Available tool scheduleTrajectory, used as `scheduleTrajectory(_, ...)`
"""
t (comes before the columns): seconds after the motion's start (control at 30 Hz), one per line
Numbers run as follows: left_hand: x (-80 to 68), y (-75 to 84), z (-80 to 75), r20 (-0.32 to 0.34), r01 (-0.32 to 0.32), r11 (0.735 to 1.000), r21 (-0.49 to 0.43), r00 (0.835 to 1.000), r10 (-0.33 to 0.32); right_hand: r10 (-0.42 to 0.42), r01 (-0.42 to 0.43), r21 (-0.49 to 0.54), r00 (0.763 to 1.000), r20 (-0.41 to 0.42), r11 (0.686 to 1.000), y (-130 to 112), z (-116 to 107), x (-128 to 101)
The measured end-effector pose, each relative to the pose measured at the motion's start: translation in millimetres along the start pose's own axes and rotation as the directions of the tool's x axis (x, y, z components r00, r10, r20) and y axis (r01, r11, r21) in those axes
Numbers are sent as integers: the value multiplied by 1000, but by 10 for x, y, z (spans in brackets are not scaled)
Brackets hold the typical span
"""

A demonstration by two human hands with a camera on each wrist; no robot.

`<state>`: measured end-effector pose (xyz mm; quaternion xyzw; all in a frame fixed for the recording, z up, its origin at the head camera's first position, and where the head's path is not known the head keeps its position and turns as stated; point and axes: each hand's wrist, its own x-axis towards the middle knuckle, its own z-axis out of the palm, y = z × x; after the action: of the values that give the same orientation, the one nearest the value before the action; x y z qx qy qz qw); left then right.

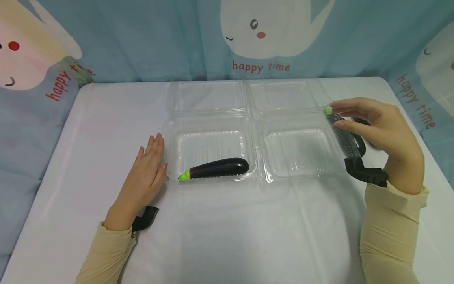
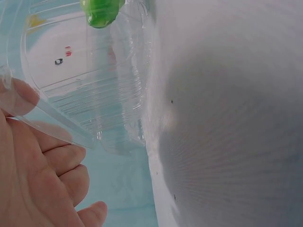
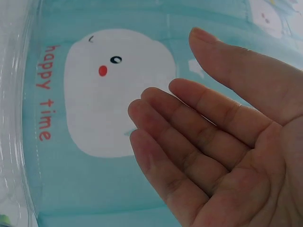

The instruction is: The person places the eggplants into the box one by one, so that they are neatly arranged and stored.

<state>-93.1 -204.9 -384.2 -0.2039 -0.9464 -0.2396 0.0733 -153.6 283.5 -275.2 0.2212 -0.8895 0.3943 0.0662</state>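
Two hinged clear plastic boxes, a left one (image 1: 213,139) and a right one (image 1: 298,148), lie side by side with their lids folded back. An eggplant (image 1: 220,167), dark with a green tip, lies along the near side of the left box. My left hand (image 1: 143,173) rests at that box's left edge with straight fingers; the plastic rim (image 2: 57,127) overlaps the thumb in the left wrist view. At the far right, another eggplant (image 1: 344,136) is partly hidden under my right hand (image 1: 383,126). This hand hovers, its palm empty in the right wrist view.
Behind the right hand's fingers, more dark shiny shapes (image 1: 360,144) show, largely hidden. A white cloth (image 1: 241,232) covers the table. Blue printed curtains (image 1: 149,43) hang round the back and sides. Black wrist mounts (image 1: 365,171) sit on both arms.
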Motion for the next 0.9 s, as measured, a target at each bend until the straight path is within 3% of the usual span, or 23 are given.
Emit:
scheduleTrajectory(0.27,-50,-7,-6,-11,10,1000,0,1000,-10,-18,19,28,999,-42,999,127,-69,0)
scheduleTrajectory(0.5,-43,10,-21,-14,-4,1000,-18,1000,4,78,-73,68,993,-86,995,211,-154,-58)
scheduleTrajectory(0.67,-17,6,-7,-18,-12,1000,-24,1000,12,115,-90,207,987,-111,974,267,-223,-102)
scheduleTrajectory(0.77,1,17,-3,-19,-12,1000,-25,1000,11,140,-86,337,980,-141,938,303,-254,-114)
scheduleTrajectory(0.9,6,26,-7,-14,-10,1000,-25,1000,10,193,-130,313,965,-179,941,343,-286,-118)
